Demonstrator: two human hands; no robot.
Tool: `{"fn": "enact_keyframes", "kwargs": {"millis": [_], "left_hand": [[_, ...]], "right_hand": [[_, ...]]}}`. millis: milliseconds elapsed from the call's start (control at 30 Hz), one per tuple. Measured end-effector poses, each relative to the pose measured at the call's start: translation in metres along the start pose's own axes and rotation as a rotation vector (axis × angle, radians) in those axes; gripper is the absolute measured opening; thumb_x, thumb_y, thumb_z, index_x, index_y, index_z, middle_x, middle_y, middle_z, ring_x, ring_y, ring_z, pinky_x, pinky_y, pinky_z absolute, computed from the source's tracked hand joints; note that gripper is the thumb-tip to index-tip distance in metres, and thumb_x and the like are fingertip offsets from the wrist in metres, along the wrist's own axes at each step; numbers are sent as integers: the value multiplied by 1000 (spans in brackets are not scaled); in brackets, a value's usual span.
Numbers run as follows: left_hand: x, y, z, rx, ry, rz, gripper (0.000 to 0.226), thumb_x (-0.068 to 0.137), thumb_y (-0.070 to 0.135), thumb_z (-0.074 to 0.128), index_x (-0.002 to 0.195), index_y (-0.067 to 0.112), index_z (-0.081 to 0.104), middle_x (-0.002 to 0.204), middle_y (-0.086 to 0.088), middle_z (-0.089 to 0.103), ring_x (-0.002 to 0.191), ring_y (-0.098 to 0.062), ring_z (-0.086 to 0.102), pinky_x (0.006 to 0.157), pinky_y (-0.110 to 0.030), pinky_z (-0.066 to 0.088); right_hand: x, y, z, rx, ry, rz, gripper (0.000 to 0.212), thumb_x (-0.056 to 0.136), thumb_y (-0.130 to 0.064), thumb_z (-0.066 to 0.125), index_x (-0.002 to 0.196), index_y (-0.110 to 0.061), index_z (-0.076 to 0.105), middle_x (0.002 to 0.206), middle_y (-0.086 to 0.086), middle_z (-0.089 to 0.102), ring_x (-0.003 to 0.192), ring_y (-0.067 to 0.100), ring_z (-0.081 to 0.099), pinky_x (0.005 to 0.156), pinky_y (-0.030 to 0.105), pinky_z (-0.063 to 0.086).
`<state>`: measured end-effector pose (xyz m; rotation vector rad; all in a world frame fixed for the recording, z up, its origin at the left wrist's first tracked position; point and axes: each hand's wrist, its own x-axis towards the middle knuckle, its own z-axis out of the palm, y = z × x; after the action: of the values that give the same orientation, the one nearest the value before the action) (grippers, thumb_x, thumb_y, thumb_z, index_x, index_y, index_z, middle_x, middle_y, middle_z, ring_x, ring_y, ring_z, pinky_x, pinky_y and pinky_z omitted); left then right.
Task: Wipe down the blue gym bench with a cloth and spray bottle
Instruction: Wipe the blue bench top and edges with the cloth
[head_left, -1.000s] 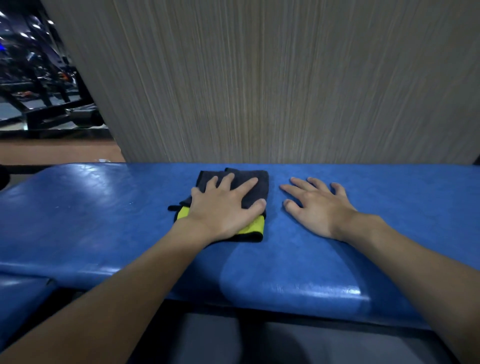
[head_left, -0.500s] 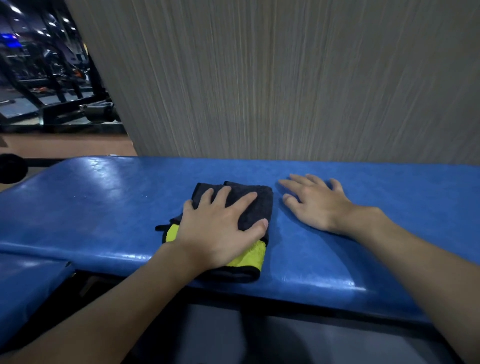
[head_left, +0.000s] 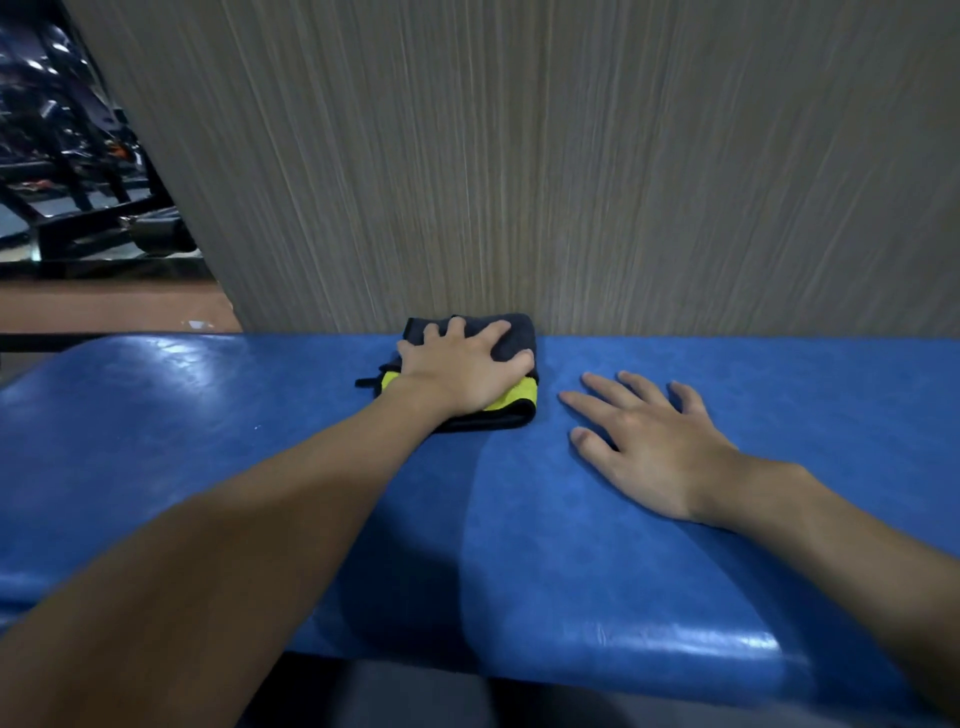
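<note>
Folded dark cloth (head_left: 511, 332) w/ yellow edge, far rim of glossy blue bench (head_left: 208, 441); left hand (head_left: 460, 371) splayed flat on it; right hand (head_left: 649, 441) flat, empty.

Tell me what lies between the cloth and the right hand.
Nothing: in the head view only bare blue bench separates the cloth from the right hand.

One head-worn wide-angle camera looks forward and down, close above the bench (head_left: 156, 467). It faces the wood-grain wall (head_left: 571, 156) just behind the bench.
</note>
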<state>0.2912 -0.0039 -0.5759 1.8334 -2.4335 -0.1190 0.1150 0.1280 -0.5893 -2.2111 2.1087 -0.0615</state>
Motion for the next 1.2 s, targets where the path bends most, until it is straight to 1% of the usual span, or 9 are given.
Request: {"fn": "enact_keyframes", "kwargs": {"millis": [167,300,467,600,700,867,1000,1100,1200], "left_hand": [[-16,-6,2,-6,-8,36,73,88,81,21,154,51,15,168,-1,11,152,-33,8,115,-65,12],[-57,-13,1,2,-14,77,73,88,80,20,155,51,13,168,0,8,153,-32,6,116,-64,12],[-128,-26,0,27,-2,118,72,87,81,17,154,54,10,169,0,7,154,-30,4,118,-59,13],[-180,-35,1,56,47,120,72,87,79,17,153,53,5,169,0,4,154,-30,2,118,-57,12],[-196,-37,0,39,33,109,73,86,81,17,152,55,2,169,-1,3,154,-31,-1,118,-60,9],[-172,-31,1,52,34,95,75,80,85,17,150,59,6,167,2,10,152,-32,5,115,-63,14],[-130,-33,-2,34,-11,84,73,82,84,18,150,60,7,167,3,10,152,-31,7,115,-62,15],[-88,-34,-2,39,-8,75,74,82,84,20,151,58,9,167,2,11,151,-33,11,112,-64,16],[-43,-33,0,32,-10,54,74,83,84,21,151,58,10,167,2,11,151,-35,11,113,-67,17]], "right_hand": [[-1,-3,-6,22,-28,19,55,101,-54,20,155,-44,16,166,-13,6,152,16,0,120,54,0],[2,-12,-13,59,30,41,51,101,-47,33,151,-39,32,162,-11,22,150,17,13,119,51,7],[5,-30,-9,110,56,63,47,103,-45,29,149,-37,37,159,-11,29,148,18,19,118,54,10],[6,-40,-9,94,88,81,44,103,-41,28,142,-34,46,150,-9,40,143,20,29,114,55,15],[5,-44,-8,85,112,93,44,103,-42,30,144,-33,45,155,-8,36,145,19,25,113,55,14],[13,-45,-4,63,48,86,53,102,-52,29,153,-38,29,165,-11,16,152,20,10,118,56,6],[24,-43,-6,62,37,72,55,101,-56,28,153,-38,28,165,-11,16,152,21,9,119,56,4],[30,-44,-3,31,45,45,56,100,-57,25,153,-37,28,163,-10,18,151,22,10,118,58,7],[32,-42,2,2,43,30,58,100,-57,19,154,-36,21,165,-7,12,152,23,5,118,59,5]]}}
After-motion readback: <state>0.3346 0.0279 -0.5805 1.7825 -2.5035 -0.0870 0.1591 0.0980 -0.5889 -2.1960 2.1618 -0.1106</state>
